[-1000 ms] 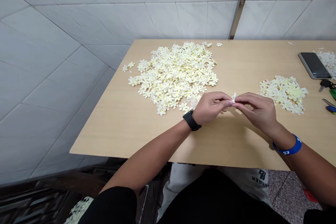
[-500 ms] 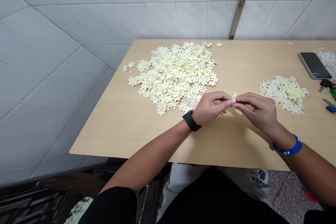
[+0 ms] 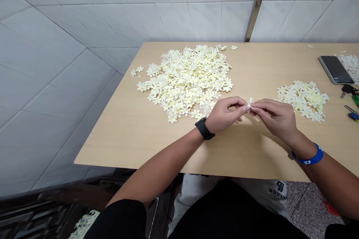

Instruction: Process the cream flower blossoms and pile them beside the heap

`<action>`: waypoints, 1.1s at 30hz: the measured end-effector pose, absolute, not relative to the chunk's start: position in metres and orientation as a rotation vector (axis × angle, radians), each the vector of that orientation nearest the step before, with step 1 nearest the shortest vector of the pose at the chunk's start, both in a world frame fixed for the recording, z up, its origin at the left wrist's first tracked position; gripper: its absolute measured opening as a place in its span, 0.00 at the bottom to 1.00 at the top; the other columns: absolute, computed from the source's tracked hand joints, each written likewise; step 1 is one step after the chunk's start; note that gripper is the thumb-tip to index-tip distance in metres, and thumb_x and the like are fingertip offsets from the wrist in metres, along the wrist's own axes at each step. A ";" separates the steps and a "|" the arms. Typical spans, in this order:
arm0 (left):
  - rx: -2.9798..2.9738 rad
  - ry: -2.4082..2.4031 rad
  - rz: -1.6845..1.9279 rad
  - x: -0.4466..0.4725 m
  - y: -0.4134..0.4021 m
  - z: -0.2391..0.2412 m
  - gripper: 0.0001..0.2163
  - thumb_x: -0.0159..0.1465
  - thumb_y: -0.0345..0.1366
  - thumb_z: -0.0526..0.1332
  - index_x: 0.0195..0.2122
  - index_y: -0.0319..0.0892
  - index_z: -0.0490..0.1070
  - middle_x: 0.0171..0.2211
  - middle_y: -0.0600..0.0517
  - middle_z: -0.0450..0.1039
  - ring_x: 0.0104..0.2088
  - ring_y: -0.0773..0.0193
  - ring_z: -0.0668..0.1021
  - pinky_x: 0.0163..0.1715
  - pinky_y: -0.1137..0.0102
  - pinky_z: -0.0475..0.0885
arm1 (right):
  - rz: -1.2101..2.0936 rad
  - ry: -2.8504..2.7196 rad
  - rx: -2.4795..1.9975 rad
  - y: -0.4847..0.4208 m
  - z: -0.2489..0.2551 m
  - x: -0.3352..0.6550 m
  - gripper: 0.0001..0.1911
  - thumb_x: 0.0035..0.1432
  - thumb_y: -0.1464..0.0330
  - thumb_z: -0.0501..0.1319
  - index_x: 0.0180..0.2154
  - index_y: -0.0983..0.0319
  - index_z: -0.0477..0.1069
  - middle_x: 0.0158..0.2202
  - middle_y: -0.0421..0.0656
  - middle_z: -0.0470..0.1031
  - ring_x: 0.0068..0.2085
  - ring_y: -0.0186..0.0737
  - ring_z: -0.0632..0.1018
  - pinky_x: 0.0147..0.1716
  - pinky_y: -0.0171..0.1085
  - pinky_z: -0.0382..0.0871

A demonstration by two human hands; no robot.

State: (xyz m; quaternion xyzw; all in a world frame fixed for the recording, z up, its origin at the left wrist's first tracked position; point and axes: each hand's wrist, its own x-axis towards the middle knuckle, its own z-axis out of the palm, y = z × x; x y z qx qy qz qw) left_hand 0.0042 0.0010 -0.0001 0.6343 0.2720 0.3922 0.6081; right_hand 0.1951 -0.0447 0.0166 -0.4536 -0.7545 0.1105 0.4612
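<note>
A small white artificial flower [image 3: 249,102] is pinched between my two hands, a little above the table, its petals bunched and partly hidden by fingertips. My left hand [image 3: 227,112], with a black watch at the wrist, grips it from the left between thumb and forefinger. From the right, my right hand [image 3: 276,117] closes thumb and fingers on the same flower. Just beyond my left hand spreads a large pile of cream-white flowers [image 3: 190,78] with yellowish centres. A smaller flower pile [image 3: 305,99] lies beside my right hand.
On the right of the wooden table [image 3: 134,138] lie a phone [image 3: 336,69], a key [image 3: 347,89], a blue-handled tool [image 3: 353,116] and a heap of small white pieces [image 3: 350,65]. Tiled walls [image 3: 179,18] border the back and left. A metal post [image 3: 257,5] stands behind.
Both hands stay in nearly the same place. The flower has tilted slightly, and my right fingertips have shifted a little around it.
</note>
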 end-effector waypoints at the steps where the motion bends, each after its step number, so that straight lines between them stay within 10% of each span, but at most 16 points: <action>1: 1.468 0.638 0.907 0.005 0.001 0.000 0.12 0.64 0.44 0.67 0.35 0.38 0.77 0.35 0.48 0.77 0.29 0.70 0.77 0.26 0.77 0.80 | 0.265 -1.854 -1.124 -0.045 0.017 0.194 0.07 0.63 0.70 0.65 0.35 0.54 0.82 0.32 0.42 0.85 0.32 0.43 0.84 0.32 0.41 0.80; 33: 1.484 0.778 1.020 0.008 0.004 -0.005 0.09 0.60 0.39 0.65 0.31 0.38 0.75 0.27 0.52 0.71 0.23 0.73 0.68 0.20 0.77 0.64 | 0.842 -1.366 -1.323 -0.033 0.019 0.202 0.07 0.61 0.63 0.64 0.32 0.58 0.77 0.27 0.41 0.80 0.27 0.39 0.80 0.31 0.39 0.78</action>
